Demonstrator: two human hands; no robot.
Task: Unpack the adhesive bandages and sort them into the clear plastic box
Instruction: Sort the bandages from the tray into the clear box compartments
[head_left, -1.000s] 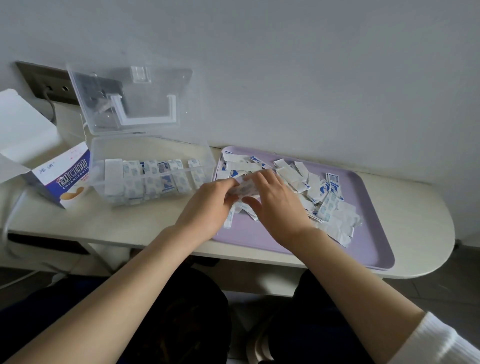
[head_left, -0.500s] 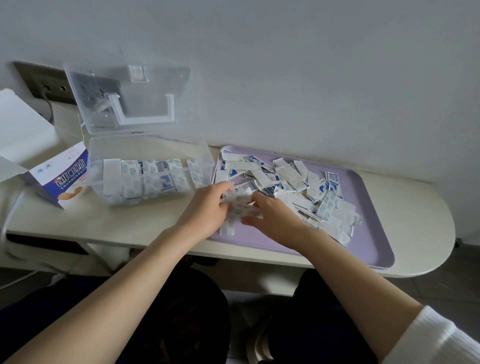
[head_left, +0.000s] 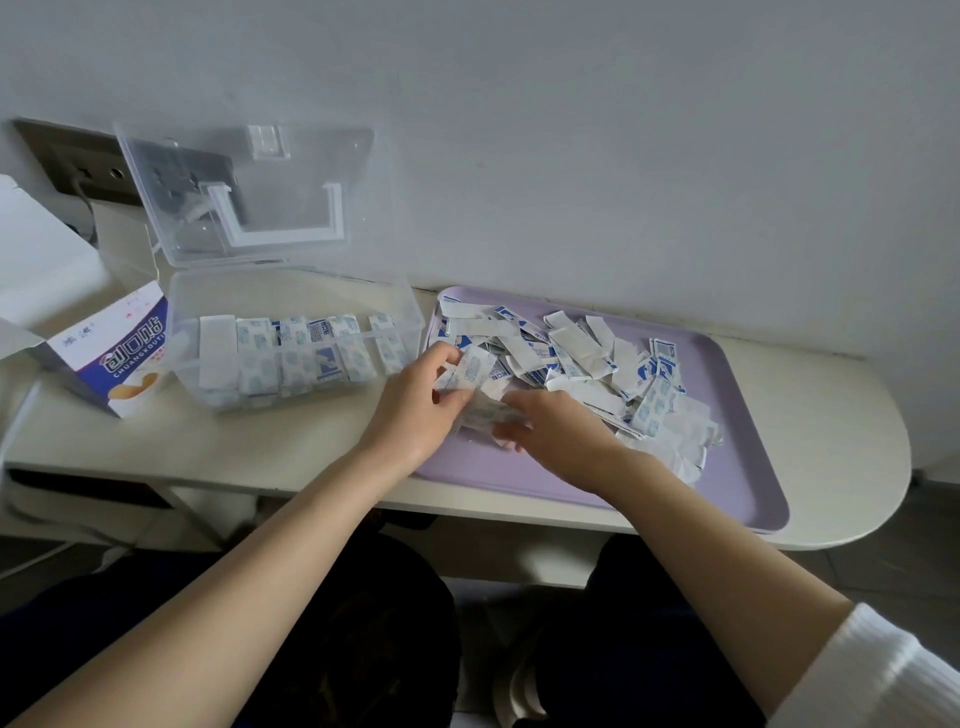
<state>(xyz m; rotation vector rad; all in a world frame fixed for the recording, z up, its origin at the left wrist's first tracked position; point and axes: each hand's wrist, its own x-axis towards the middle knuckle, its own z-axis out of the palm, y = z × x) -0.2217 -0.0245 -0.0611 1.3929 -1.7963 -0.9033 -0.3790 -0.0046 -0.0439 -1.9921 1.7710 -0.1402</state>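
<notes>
A pale table (head_left: 831, 400) with a rounded right end carries a purple tray (head_left: 727, 478) at 3 o'clock, a clear box (head_left: 296, 291) at 10 o'clock with its lid raised, and a blue-and-white carton (head_left: 111, 358) at 9 o'clock, seemingly touching the box.

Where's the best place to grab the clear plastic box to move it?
Probably take the clear plastic box by its two short end walls, from the sides; the lid stands open, so its white handle would only swing the lid.

Both forearms reach forward, the left hand (head_left: 415, 408) and right hand (head_left: 563, 436) nearly touching, each with curled fingers pinching bandages (head_left: 470, 371).
</notes>
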